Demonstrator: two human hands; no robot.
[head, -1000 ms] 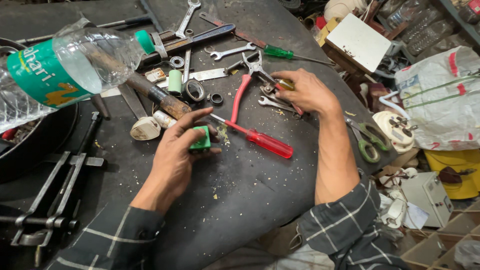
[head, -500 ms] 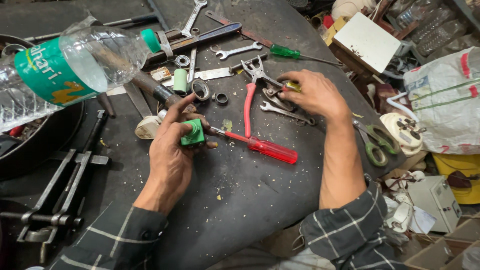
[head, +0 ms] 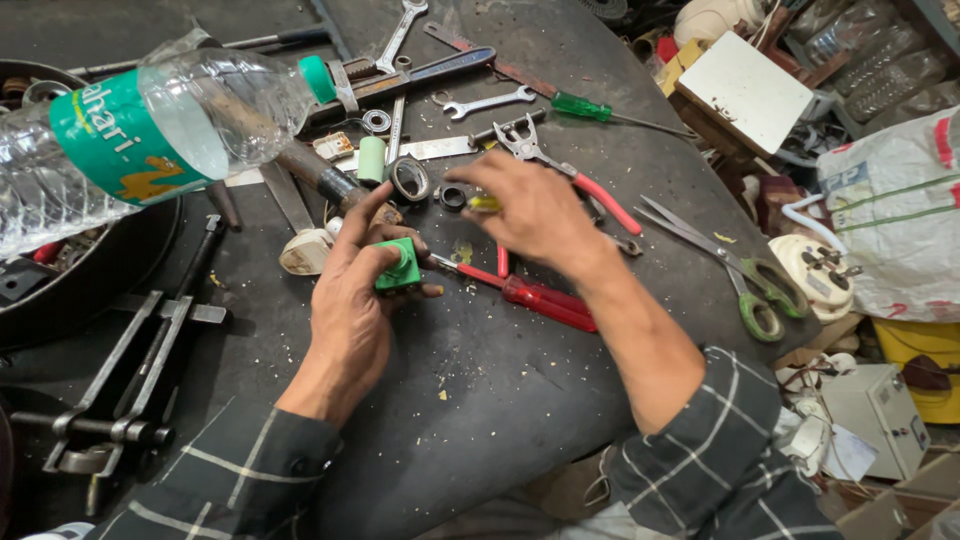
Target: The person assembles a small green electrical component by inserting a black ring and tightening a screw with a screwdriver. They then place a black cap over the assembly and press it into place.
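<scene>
Left hand (head: 352,300) is gripping a small green block (head: 399,267) near frame centre, fingers (head: 372,212) closing round it, thumb lying on top, block sitting just above the dark desk (head: 480,400). Right hand (head: 535,212) is hovering just right of it, centre-top, fingers curling in and pinching a small yellow piece (head: 484,203); how tight the pinch is, cannot tell.

A red screwdriver (head: 540,297) is lying on the desk between the hands, tip pointing at the block, handle passing under the right wrist. Red pliers (head: 575,177) are lying partly under the right hand, jaws poking out at its upper edge, one handle running out to the right. A green screwdriver (head: 585,108) is lying above them, upper centre. Green scissors (head: 735,275) are lying at the right edge of the desk. Spanners (head: 490,102) and washers (head: 377,121) are scattering across the top centre. A tape roll (head: 409,179) is standing just above the left hand's fingertips, a green cylinder (head: 371,159) beside it. A white plug (head: 305,251) is lying left of the left hand. A plastic bottle (head: 150,135) with a green label is filling the upper left, close to the camera. A metal puller (head: 110,390) is lying at lower left. A white box (head: 745,90) is sitting upper right, a sack (head: 895,215) at far right.
</scene>
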